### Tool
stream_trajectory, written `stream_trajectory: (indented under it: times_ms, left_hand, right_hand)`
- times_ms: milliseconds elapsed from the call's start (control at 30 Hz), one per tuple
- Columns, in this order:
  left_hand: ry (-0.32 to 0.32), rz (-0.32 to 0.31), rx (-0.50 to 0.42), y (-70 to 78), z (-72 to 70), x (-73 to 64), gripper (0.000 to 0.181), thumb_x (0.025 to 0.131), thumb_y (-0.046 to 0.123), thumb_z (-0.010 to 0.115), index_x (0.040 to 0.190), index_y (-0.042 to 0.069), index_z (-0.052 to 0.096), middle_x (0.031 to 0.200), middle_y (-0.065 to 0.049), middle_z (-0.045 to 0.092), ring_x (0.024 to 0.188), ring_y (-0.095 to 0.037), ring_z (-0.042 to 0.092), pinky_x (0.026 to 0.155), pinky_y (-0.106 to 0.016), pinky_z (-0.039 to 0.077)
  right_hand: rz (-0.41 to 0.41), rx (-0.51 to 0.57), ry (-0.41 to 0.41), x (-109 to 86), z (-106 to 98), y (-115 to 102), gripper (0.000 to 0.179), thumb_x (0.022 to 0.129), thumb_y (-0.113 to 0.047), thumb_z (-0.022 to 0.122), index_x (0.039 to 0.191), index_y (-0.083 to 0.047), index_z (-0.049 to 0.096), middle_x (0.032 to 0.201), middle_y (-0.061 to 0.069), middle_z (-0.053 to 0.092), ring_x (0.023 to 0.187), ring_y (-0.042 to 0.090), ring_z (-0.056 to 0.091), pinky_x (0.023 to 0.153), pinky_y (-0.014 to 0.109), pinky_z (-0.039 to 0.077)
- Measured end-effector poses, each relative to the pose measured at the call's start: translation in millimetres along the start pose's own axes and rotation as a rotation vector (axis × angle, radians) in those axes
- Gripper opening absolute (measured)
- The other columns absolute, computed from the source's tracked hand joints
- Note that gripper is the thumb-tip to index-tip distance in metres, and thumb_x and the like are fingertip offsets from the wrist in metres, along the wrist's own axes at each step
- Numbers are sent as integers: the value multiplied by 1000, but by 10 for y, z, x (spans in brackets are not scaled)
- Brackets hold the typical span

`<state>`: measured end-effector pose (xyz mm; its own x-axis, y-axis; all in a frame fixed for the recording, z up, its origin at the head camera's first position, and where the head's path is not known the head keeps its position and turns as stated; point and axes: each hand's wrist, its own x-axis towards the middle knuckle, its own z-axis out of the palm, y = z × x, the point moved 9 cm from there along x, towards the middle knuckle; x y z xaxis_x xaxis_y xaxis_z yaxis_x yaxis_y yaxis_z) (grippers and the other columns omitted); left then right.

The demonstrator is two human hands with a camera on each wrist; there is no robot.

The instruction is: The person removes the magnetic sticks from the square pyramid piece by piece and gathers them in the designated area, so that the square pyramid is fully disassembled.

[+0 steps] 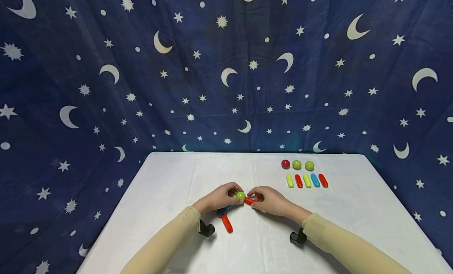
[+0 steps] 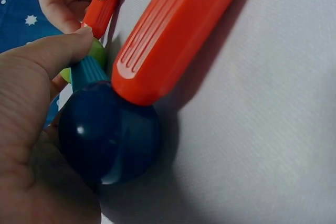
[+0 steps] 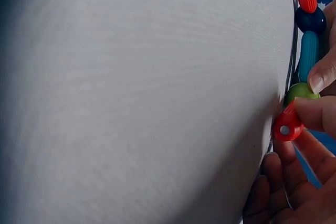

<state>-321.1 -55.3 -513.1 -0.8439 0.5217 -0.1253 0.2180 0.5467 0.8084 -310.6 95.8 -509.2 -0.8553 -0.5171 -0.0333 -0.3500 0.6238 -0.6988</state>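
My left hand [image 1: 220, 197] pinches a light green ball [image 1: 240, 195] between thumb and fingers. With its thumb and fingers, my right hand [image 1: 273, 201] grips a short red rod [image 1: 249, 201], one end of it right at the green ball. A blue ribbed rod [image 3: 309, 56] runs from that ball to a dark blue ball [image 2: 107, 132] beneath my left palm. From the dark blue ball another red rod [image 1: 227, 223] sticks out toward me along the table. In the right wrist view, the held red rod's near end shows a round silvery spot.
On the white table [image 1: 212, 168], at the back right, a red ball [image 1: 285, 164] and two green balls [image 1: 297, 164] form a row. In front of them several rods [image 1: 306, 181] in yellow, red and blue lie side by side. A dark blue curtain [image 1: 212, 89] hangs behind the table.
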Motion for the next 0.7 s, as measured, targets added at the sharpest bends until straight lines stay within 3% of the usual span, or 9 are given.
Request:
stream_trajectory:
  times_ms: [700]
  left_hand:
    - [-13, -19, 3, 1, 3, 8, 24, 95, 29, 76, 116, 24, 65, 102, 5, 60, 95, -13, 53, 86, -31, 44]
  right_hand:
    - [33, 135, -73, -5, 19, 98, 24, 91, -23, 77, 115, -22, 75, 90, -3, 62, 81, 19, 54, 70, 35, 43]
